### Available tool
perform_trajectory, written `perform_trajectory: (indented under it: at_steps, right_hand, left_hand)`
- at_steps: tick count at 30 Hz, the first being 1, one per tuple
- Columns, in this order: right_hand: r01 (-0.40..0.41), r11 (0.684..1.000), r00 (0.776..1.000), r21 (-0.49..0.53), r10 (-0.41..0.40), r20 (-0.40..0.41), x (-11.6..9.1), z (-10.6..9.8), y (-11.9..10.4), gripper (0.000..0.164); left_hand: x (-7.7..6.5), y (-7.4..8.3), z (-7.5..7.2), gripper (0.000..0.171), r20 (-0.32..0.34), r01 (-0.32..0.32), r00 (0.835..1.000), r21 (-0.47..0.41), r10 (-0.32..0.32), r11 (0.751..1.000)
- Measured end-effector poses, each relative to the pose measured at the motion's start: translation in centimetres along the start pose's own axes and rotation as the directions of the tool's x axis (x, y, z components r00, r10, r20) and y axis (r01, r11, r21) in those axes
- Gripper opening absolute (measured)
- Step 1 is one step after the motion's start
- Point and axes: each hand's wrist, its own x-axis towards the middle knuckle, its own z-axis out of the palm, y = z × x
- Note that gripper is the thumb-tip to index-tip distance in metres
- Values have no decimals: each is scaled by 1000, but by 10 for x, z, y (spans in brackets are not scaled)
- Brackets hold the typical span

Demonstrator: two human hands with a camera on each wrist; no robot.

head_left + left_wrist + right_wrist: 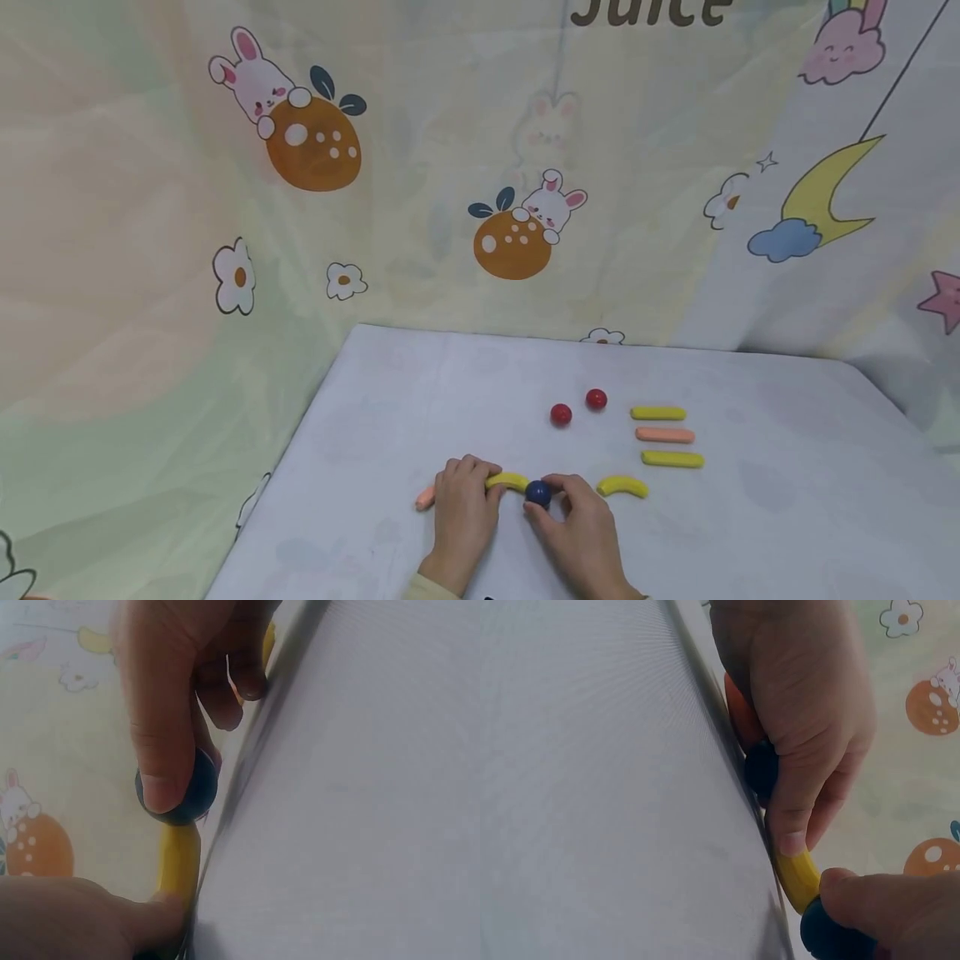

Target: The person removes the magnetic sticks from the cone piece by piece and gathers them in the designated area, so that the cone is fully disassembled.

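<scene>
Item, left hand (467,507): at lower centre of my head view, I recorded thumb and forefinger closed in a pinch on a smooth, curved yellow rod (508,481).

Item, right hand (588,529): just right of it, I noted thumb and fingertips parted only by the width of a glossy dark blue ball (537,493), gripping it against the curved rod's right end.

Item, beneath the left hand: a salmon-orange rod (425,498) protruded at its left; my right-wrist view showed a second dark blue ball (761,771), partly hidden, between that rod and the yellow one.

Also on the white table (360,408): a loose, curved yellow piece (622,487), right of the right hand; two glossy red balls (561,415), above the hands; three straight rods (665,435), yellow, salmon and yellow, stacked in rows at lower right.

Materials: I could not tell.
</scene>
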Motion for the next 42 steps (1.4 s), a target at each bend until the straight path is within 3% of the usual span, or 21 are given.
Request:
perform_trajectory:
  at_steps: [7,13,20,25,32,42]
  right_hand:
    - [-4,999,999,36,5,-36,2,-11,5,37]
    - [4,998,993,63,3,-114,27,-34,20,39]
    - [-6,1000,1000,6,6,-8,72,-56,33,45]
    - [-23,1000,998,-20,24,52,89,-55,36,46]
    - [-95,995,992,-40,99,85,96,-45,39,49]
    - [-62,995,995,-81,68,75,101,-36,40,52]
  left_hand:
    - [1,0,0,17,6,30,1000,-23,-30,999]
    - [1,-1,-1,18,-18,31,999,-29,-31,999]
    - [2,-2,-4,18,-8,34,999,-33,-35,999]
    - [1,-2,-5,17,14,40,999,-43,-40,998]
    - [-2,-1,-3,17,31,46,999,-45,-45,998]
    - [-1,-1,-3,19,0,32,999,-35,-32,999]
